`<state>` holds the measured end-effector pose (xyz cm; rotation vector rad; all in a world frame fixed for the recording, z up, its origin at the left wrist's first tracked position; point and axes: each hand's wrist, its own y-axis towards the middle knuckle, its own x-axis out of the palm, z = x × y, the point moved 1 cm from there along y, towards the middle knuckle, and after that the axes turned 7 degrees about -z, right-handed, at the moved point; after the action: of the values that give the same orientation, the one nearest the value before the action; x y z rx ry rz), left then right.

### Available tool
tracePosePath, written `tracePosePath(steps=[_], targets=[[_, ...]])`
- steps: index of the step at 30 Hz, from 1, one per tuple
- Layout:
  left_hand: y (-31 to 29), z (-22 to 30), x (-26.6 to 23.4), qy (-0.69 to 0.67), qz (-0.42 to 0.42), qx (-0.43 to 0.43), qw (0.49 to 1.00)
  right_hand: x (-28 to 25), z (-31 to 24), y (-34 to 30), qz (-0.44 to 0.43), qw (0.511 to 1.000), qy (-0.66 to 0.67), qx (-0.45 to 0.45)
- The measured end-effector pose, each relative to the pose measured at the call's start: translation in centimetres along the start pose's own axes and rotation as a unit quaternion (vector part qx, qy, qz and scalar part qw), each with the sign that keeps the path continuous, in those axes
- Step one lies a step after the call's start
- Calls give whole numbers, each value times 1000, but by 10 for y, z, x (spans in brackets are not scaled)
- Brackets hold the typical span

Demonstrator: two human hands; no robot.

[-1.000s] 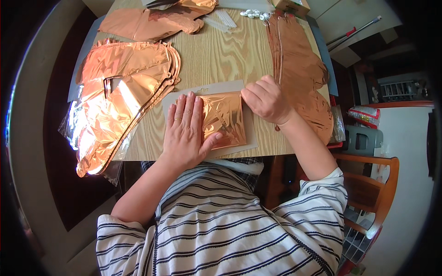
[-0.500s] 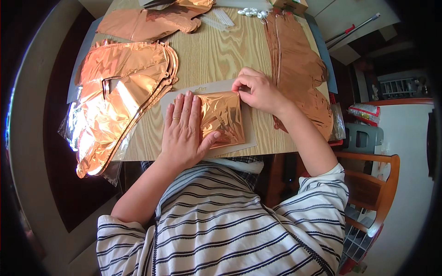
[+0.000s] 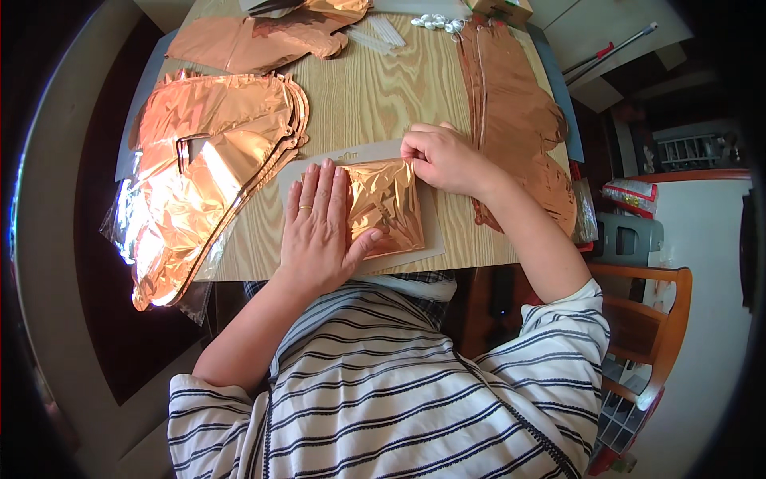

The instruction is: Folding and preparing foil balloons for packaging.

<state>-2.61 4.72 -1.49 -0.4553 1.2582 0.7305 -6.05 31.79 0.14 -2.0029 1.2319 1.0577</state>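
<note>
A folded copper-coloured foil balloon [image 3: 389, 195] lies as a crinkled rectangle on a greyish flat bag or sheet [image 3: 433, 227] at the table's near edge. My left hand [image 3: 317, 227] is spread flat over its left part, thumb apart, a ring on one finger. At the foil's upper right corner, my right hand [image 3: 444, 158] is closed in a pinch on the corner. The fingertips hide just how much foil is between them. A slotted hanging hole shows along the sheet's far edge.
Stacks of flat copper foil balloons lie at the left [image 3: 231, 108], right [image 3: 519, 104] and far left [image 3: 247, 41]. Clear straws [image 3: 379, 33], small white ribbon rolls [image 3: 436, 22] and a cardboard box [image 3: 504, 9] sit at the back. A wooden chair [image 3: 674, 319] stands right of the table.
The fingers of my right hand have curled in more at the foil's corner, and its wrist has turned slightly. My left hand stays in place.
</note>
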Motion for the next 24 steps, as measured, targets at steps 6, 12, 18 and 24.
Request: tracePosePath(steps=[6, 12, 18, 24], targets=[[1, 0, -1, 6, -12, -7, 1000, 1, 2, -6, 48, 997, -61, -6], [1, 0, 0, 9, -13, -8, 1000, -6, 9, -11, 68, 994, -3, -81], [1, 1, -2, 5, -22, -10, 1000, 13, 11, -8, 122, 990, -60, -49], [0, 0, 0, 8, -8, -7, 1000, 18, -1, -16, 175, 979, -103, -34]])
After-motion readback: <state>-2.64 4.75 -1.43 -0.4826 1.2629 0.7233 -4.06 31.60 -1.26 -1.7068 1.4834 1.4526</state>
